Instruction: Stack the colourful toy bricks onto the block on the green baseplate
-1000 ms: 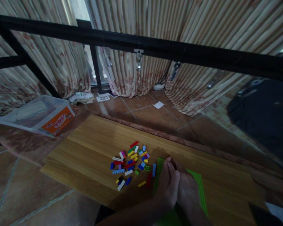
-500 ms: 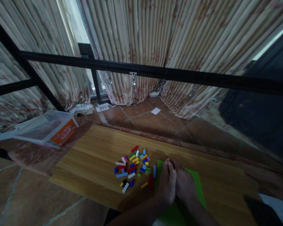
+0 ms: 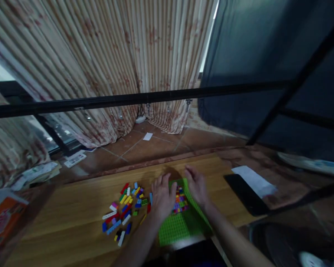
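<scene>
A green studded baseplate (image 3: 174, 230) lies on the wooden table, with a patch of small coloured bricks (image 3: 181, 202) built on it. My left hand (image 3: 163, 194) is over the plate's left edge, open, with thumb and fingers apart. On the other side my right hand (image 3: 196, 185) rests at the plate's right edge, its fingers stretched forward and nothing visible in them. The two hands frame the coloured patch and partly cover its sides. Left of my left hand lies a loose group of bricks in many colours (image 3: 125, 207).
The wooden table (image 3: 66, 222) runs across the front. To the right are a black phone-like slab (image 3: 246, 194) and a white paper (image 3: 253, 180). A clear box with an orange label (image 3: 2, 220) stands at the far left. A black metal bar (image 3: 156, 97) crosses before the curtains.
My hands were together over the baseplate; they have now moved apart, uncovering the coloured bricks between them. The view has turned to the right.
</scene>
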The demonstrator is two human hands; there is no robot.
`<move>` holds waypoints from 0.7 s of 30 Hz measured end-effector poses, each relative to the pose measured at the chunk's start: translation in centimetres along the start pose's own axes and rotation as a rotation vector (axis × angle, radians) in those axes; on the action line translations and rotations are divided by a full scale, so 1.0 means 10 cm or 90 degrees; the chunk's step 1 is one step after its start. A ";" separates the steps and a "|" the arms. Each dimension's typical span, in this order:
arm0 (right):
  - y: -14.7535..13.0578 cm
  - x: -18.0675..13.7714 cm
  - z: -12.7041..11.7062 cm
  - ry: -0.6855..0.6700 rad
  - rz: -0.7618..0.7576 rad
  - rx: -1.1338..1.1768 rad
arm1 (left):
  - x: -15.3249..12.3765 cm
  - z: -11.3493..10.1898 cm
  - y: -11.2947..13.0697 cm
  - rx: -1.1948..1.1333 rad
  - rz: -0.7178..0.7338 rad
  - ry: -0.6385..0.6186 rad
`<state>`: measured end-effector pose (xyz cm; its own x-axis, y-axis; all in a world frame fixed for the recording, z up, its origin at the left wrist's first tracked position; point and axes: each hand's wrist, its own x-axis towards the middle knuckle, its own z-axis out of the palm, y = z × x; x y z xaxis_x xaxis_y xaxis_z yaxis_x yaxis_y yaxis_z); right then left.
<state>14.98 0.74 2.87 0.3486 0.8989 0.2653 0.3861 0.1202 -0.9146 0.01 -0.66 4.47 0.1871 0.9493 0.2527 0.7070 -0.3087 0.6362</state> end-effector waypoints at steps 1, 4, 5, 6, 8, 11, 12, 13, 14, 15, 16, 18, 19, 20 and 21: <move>0.08 0.01 -0.18 0.027 -0.007 -0.032 | 0.02 0.01 0.06 0.044 0.029 -0.009; 0.42 -0.03 -0.82 0.131 0.007 -0.268 | 0.04 0.11 0.19 0.138 0.093 -0.060; 0.54 -0.07 -1.03 0.158 0.035 -0.360 | 0.05 0.16 0.22 0.163 0.105 -0.082; 0.66 -0.10 -1.22 0.182 0.085 -0.447 | 0.05 0.21 0.22 0.186 0.112 -0.108; 0.85 -0.17 -1.52 0.200 0.184 -0.589 | 0.07 0.28 0.22 0.230 0.111 -0.157; 1.01 -0.19 -1.74 0.164 0.277 -0.679 | 0.11 0.33 0.19 0.271 0.114 -0.202; 1.04 -0.18 -1.76 0.145 0.293 -0.688 | 0.12 0.32 0.18 0.276 0.120 -0.209; 1.06 -0.16 -1.77 0.127 0.302 -0.693 | 0.13 0.32 0.17 0.277 0.124 -0.215; 1.08 -0.13 -1.78 0.111 0.304 -0.697 | 0.14 0.31 0.16 0.277 0.126 -0.220; 1.09 -0.10 -1.77 0.101 0.303 -0.701 | 0.15 0.31 0.16 0.277 0.125 -0.226; 1.10 -0.08 -1.77 0.098 0.301 -0.706 | 0.15 0.31 0.16 0.277 0.121 -0.231; 1.11 -0.05 -1.76 0.106 0.303 -0.710 | 0.15 0.30 0.15 0.276 0.112 -0.240; 1.11 -0.05 -1.75 0.112 0.307 -0.712 | 0.15 0.30 0.15 0.274 0.109 -0.242; 1.11 -0.05 -1.75 0.117 0.309 -0.715 | 0.15 0.30 0.16 0.272 0.107 -0.244; 1.10 -0.05 -1.74 0.119 0.310 -0.717 | 0.15 0.31 0.16 0.270 0.106 -0.246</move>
<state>33.89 -5.72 -2.04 0.7424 0.6631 0.0956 0.6679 -0.7213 -0.1831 3.49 0.48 3.63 0.4966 0.8679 -0.0102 0.8430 -0.4795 0.2437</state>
